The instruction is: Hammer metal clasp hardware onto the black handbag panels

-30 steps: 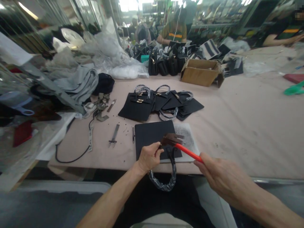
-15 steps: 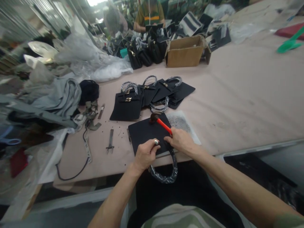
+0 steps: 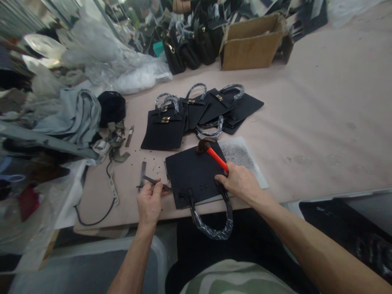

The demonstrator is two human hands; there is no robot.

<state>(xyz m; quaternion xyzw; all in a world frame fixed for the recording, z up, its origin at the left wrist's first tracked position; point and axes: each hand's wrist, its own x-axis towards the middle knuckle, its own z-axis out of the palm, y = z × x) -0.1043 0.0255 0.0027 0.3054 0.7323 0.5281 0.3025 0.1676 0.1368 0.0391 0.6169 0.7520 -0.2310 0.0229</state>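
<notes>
In my left hand (image 3: 149, 201), a slim dark metal tool (image 3: 158, 183) is pinched between thumb and fingers, left of the black bag panel (image 3: 191, 171). A two-pronged tool (image 3: 143, 171) lies just behind it, partly hidden. My right hand (image 3: 240, 181) is wrapped round the red handle of a hammer (image 3: 218, 158), whose dark head rests over the panel's far part. Small marks show near the panel's close edge. Its plastic-wrapped handle (image 3: 214, 233) hangs over the table edge toward me. Beneath the panel's right side lies a speckled pale sheet (image 3: 240, 155).
More black bag panels (image 3: 163, 134) with wrapped handles and gold clasps lie beyond. A cardboard box (image 3: 251, 43) and finished-looking black bags (image 3: 174, 53) stand at the back. Plastic wrap (image 3: 107, 61), grey cloth (image 3: 73, 118) and a black cord (image 3: 92, 223) are at left.
My left hand has moved left off the panel, carrying the slim tool, now tilted sideways. Marks on the panel are uncovered. My right hand still holds the hammer; the view has tipped downward.
</notes>
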